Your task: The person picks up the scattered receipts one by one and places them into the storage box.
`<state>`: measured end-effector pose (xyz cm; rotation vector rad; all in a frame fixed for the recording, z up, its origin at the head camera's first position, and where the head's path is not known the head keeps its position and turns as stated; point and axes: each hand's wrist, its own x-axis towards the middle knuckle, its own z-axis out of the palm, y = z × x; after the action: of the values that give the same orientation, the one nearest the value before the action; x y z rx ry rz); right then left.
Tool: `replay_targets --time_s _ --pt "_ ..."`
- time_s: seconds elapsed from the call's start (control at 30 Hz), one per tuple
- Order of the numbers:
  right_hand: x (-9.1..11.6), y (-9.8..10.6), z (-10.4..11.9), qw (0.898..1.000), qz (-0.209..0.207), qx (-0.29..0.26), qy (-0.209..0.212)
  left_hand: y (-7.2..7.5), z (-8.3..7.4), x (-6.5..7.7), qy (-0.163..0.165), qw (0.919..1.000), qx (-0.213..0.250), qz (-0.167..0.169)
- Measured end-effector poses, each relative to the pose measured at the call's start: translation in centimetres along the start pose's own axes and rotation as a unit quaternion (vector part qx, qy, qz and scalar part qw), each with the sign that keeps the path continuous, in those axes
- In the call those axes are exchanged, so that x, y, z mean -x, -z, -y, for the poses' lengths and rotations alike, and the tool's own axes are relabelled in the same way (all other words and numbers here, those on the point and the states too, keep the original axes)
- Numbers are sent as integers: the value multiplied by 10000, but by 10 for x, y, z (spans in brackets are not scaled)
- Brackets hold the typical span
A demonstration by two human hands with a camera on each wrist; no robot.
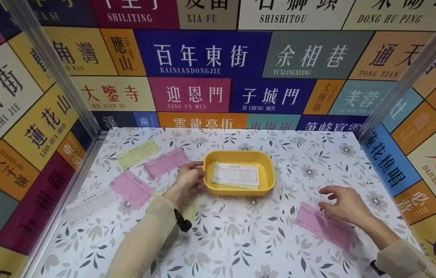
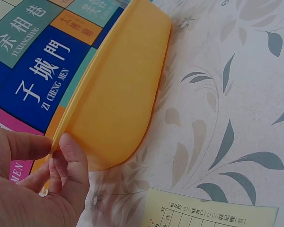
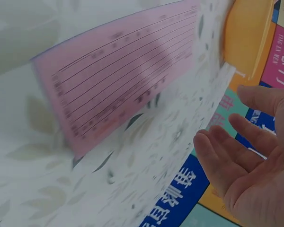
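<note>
A yellow plastic tray (image 1: 268, 173) stands mid-table with a small stack of printed slips (image 1: 237, 174) inside, a white one on top. My left hand (image 1: 188, 179) pinches the tray's left rim between thumb and fingers, which the left wrist view shows close up on the yellow tray wall (image 2: 118, 90). To the right, my right hand (image 1: 343, 204) hovers with loosely bent fingers and nothing between them. Below and beside it lies a pink slip (image 1: 324, 227), apart from the fingers (image 3: 213, 156) in the right wrist view.
Left of the tray lie a yellow-green slip (image 1: 139, 153), two pink slips (image 1: 167, 162) and a white slip (image 1: 90, 206). Another yellow slip (image 2: 208, 210) is partly hidden under my left forearm. Sign-covered panels (image 1: 191, 94) wall in the table's back and sides.
</note>
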<state>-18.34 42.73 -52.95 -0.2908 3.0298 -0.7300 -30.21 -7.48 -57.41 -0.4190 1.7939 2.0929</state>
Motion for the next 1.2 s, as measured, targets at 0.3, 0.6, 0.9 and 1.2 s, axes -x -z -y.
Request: replay_targets --time_s 0.3,0.6,0.9,1.2 --pt "18 7 -27 9940 849 401 -565 -1 3 1 3 10000 26 18" --pt "31 10 -38 9763 1642 683 -1235 -1 2 -1 -12 9998 208 30" --pt "36 9 -44 9655 1891 860 -1573 -3 2 0 -38 9998 188 9" --pt "32 1 -76 9720 1603 825 -1507 -3 1 1 -7 9998 181 0"
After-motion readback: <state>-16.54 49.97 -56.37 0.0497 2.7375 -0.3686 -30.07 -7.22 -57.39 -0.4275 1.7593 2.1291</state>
